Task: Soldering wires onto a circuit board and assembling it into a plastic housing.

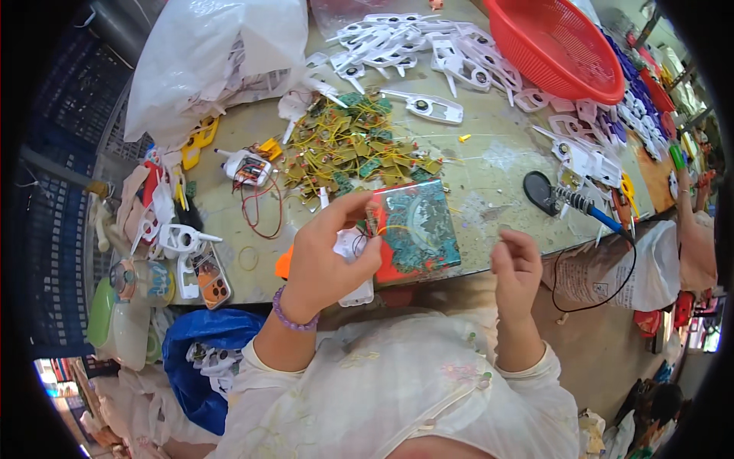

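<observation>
Pinching: the left hand (pixel 327 256) is gripping a small part (pixel 372 217) between thumb and index finger, the two tips standing slightly apart with the part between them. Its exact kind is being obscured by the fingers. A thin yellow wire (pixel 395 227) is curving out just right of this grip, over a worn, red-edged block (pixel 422 222) that is lying directly beneath and to the right. A white casing (pixel 356 294) is showing under the left hand, partly covered by it. Just left of the hand, an orange piece (pixel 284 263) is lying on the table (pixel 489 203).

The right hand (pixel 517 271) is hovering right of the block, well apart from the left grip. Its fingers are curling inward, thumb near index; whether the tips are meeting or holding anything, I cannot tell.

Beyond the left grip, a heap of green circuit boards (pixel 344 141) with yellow leads is spreading. Left of that heap, an opened white unit (pixel 248 168) is trailing red wire (pixel 277 222). Farther beyond, white shells (pixel 390 46) are lying piled, a red basket (pixel 562 50) sitting to their right. Beyond and right of the right hand, a blue-handled soldering iron (pixel 608 220) is resting near a black round dish (pixel 540 191).
</observation>
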Demonstrator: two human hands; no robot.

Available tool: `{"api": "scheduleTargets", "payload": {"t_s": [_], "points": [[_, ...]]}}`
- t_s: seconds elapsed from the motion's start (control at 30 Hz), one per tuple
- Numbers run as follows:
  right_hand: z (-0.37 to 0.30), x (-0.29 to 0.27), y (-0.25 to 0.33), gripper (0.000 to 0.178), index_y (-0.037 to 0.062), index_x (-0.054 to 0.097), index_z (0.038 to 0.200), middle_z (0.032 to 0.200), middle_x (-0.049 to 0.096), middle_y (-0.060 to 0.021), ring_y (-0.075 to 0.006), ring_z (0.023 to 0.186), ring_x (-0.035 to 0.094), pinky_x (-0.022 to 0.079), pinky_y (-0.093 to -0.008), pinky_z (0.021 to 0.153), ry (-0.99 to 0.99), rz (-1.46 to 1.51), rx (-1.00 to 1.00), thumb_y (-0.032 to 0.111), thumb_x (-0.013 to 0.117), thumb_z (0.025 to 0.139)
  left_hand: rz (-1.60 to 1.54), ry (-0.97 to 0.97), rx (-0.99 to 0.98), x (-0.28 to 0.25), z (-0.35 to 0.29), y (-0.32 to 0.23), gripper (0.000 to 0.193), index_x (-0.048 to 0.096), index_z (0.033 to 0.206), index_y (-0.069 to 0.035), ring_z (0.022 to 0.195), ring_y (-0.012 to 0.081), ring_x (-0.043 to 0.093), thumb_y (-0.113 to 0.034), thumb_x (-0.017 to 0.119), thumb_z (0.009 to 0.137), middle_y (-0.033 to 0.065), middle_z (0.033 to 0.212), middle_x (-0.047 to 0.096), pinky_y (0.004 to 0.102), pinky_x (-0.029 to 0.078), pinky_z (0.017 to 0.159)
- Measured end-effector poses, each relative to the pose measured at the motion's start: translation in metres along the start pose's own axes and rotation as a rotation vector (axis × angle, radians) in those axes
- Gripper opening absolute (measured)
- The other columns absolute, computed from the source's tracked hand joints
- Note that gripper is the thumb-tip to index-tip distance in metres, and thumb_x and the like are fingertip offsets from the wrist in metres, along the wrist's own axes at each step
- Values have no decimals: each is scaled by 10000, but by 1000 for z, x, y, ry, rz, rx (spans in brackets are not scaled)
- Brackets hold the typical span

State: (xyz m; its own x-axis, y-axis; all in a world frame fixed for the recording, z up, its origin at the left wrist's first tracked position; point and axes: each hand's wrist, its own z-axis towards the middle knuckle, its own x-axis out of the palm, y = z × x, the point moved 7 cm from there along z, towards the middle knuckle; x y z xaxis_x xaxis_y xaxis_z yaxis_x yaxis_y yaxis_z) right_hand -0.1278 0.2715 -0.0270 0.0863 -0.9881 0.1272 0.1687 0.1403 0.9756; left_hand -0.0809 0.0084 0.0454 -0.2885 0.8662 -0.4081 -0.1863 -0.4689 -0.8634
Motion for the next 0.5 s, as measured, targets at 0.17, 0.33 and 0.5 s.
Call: {"api": "scheduleTargets", "payload": {"t_s": [0.17, 0.33, 0.5], "points": [[8, 92, 14, 534, 30, 429, 1302, 1271, 474, -89, -107, 928, 561, 485, -208, 722, 593, 260, 368, -53, 639, 818, -270, 106, -23, -15, -20, 15, 490, 464, 1239, 51, 1162, 209, 520, 40, 471, 749, 137, 1207, 551, 339, 376, 1013], [27, 132, 25, 836, 63, 196, 1454, 1277, 469, -125, -135, 994, 562, 525, -249, 727, 798, 39, 329, -66, 630, 751, -362, 122, 2, -20, -27, 19, 476, 487, 1231, 29, 1164, 209, 524, 33, 495, 755, 132, 1225, 544, 348, 400, 1004], [37, 161, 17, 696, 49, 370, 1385, 1312, 454, -95, -161, 995, 571, 524, -271, 729, 1014, 128, 243, -80, 661, 766, -597, 143, -49, -23, -33, 27, 474, 470, 1252, 24, 1171, 196, 518, 23, 518, 781, 121, 1226, 539, 341, 391, 1022]]}}
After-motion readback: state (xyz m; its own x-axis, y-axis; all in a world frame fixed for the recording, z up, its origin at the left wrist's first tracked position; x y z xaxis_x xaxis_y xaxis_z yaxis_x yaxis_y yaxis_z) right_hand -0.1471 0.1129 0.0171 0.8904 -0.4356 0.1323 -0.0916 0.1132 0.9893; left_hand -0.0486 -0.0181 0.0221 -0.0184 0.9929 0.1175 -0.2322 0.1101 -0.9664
